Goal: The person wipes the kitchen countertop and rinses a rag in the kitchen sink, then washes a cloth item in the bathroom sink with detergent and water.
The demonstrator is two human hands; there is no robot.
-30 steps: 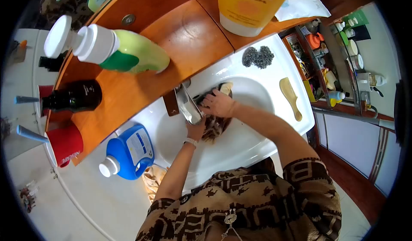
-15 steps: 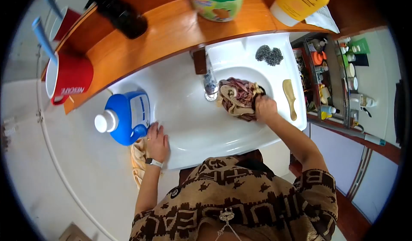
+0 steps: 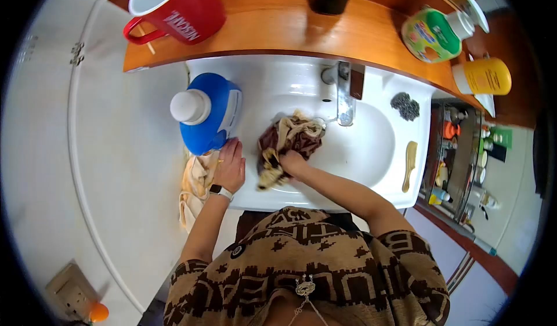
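Cloth [image 3: 290, 137] shifted left in sink [image 3: 365, 149] since earlier; right hand [image 3: 294, 163] clutched it, forearm [image 3: 342, 192] slanted. Left hand [image 3: 231, 168] lay flat by jug [image 3: 210, 114], left of grip. Rim [image 3: 252, 200] ran nearside, sink stretched right.

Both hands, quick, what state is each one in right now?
Left hand: open, by the blue bottle, nothing visibly gripped.
Right hand: closed on the bunched cloth in the sink.
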